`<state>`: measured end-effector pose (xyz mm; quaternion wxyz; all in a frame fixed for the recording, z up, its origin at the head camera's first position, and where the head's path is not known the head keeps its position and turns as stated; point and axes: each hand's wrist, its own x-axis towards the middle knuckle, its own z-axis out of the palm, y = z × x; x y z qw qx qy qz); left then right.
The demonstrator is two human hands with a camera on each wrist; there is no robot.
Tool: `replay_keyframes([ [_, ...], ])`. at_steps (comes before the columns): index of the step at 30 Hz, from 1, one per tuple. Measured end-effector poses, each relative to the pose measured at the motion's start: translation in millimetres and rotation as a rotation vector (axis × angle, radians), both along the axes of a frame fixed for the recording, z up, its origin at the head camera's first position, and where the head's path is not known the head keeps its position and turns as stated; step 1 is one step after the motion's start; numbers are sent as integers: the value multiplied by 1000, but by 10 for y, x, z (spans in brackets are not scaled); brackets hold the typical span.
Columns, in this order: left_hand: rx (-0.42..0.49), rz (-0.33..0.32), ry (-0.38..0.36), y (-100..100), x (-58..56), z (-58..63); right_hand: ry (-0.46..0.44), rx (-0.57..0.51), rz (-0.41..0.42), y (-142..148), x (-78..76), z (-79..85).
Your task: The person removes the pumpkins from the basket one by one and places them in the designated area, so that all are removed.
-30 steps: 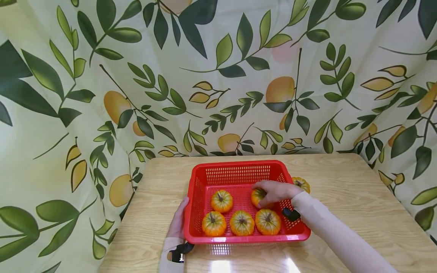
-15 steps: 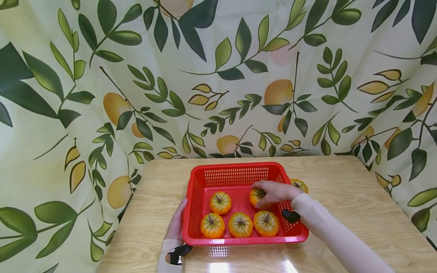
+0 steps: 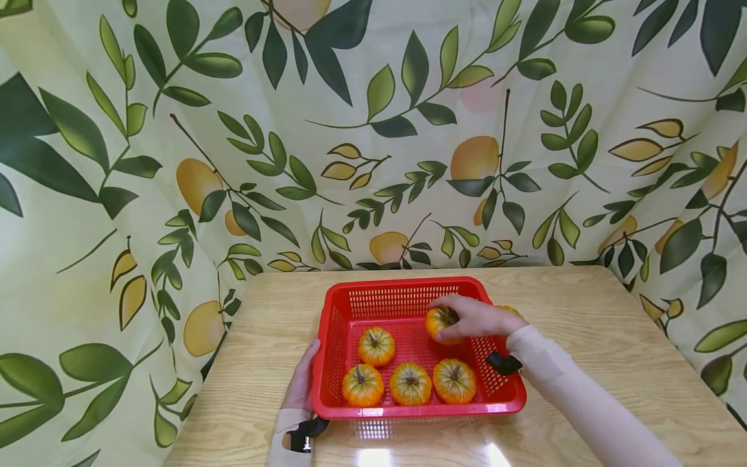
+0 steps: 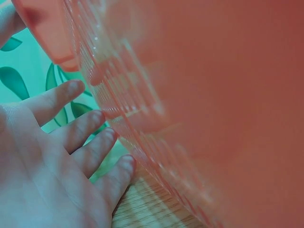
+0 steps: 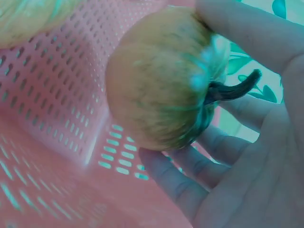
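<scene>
My right hand [image 3: 475,318] grips a small orange pumpkin [image 3: 438,322] over the right side of a red plastic basket [image 3: 420,411]. In the right wrist view the held pumpkin [image 5: 156,80] shows its dark curved stem toward the palm, with fingers and thumb around its sides. My left hand [image 3: 301,381] is at the basket's left outer wall; in the left wrist view its fingers [image 4: 90,128] are spread and fairly straight, fingertips at the slotted wall. Inside the basket are more pumpkins: one [image 3: 376,347] at mid left, and a front row of three, left [image 3: 363,386], middle [image 3: 411,384] and right [image 3: 454,381].
Another pumpkin [image 3: 511,311] lies on the wooden table [image 3: 583,337] just outside the basket's right wall, mostly hidden by my right wrist. A leaf-and-fruit patterned cloth [image 3: 350,227] hangs behind the table and along both sides.
My right hand has lifted slightly and shifted a little to the right with the pumpkin in it, covering more of the pumpkin outside. My left hand stays at the basket.
</scene>
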<state>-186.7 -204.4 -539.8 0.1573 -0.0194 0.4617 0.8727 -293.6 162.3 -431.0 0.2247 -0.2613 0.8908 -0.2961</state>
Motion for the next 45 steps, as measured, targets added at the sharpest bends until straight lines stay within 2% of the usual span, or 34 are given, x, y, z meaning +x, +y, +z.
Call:
replay_keyframes([
  [8,-8,21,-7,16,0,3,-22,-52,-42,118,-23,85],
  [16,3,-7,6,1,-5,1,28,-77,-32,193,-53,158],
  [24,40,-47,14,-14,-16,-5,51,-57,-27,246,-50,230],
  [33,33,-45,13,-12,-15,2,70,-62,-49,325,-53,307],
  [45,23,-31,12,-4,-14,-3,121,-56,-60,447,-75,314],
])
